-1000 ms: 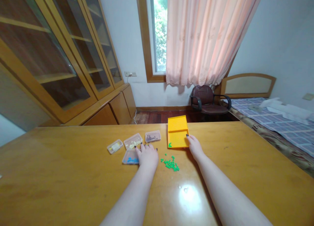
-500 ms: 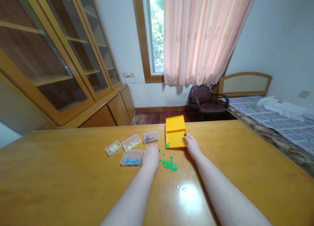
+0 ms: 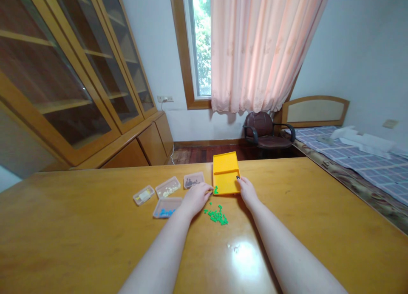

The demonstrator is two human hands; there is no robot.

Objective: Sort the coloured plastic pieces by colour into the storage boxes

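Note:
An opened yellow box lies on the wooden table with a few green pieces in its lower left corner. My right hand grips the box's right edge, thumb on top. At the box's lower left corner is my left hand, its fingers pinched together beside the green pieces; whatever they hold is too small to make out. A loose pile of small green pieces lies on the table just below the box, between my two forearms.
Left of my left hand are clear trays: one with blue pieces, one with cream pieces, one with dark pieces, and a small case. A chair and a bed stand beyond the table.
My left hand has moved up and right, from beside the blue-piece tray to the box's corner. My right hand still holds the box. The view has shifted slightly.

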